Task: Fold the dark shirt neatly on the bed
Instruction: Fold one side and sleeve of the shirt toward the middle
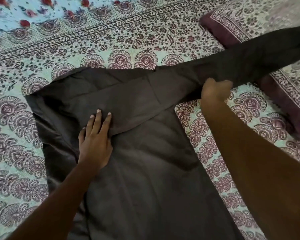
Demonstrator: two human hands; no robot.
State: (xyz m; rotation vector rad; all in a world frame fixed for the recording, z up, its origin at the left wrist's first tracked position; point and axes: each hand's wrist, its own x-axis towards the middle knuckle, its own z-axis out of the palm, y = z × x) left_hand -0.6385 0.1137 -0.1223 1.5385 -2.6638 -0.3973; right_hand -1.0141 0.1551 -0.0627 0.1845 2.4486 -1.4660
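Head view: left hand (pixel 95 141) flat on unlabelled dark shirt (pixel 145 170).

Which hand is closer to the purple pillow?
Right. The right hand grips the shirt's sleeve just beside the purple pillow. The left hand presses flat on the shirt, far across from the pillow.

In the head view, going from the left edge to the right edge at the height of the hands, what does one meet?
Patterned printed bedspread → left hand flat on the dark brown shirt → right hand gripping the shirt's long sleeve → maroon-bordered pillow.
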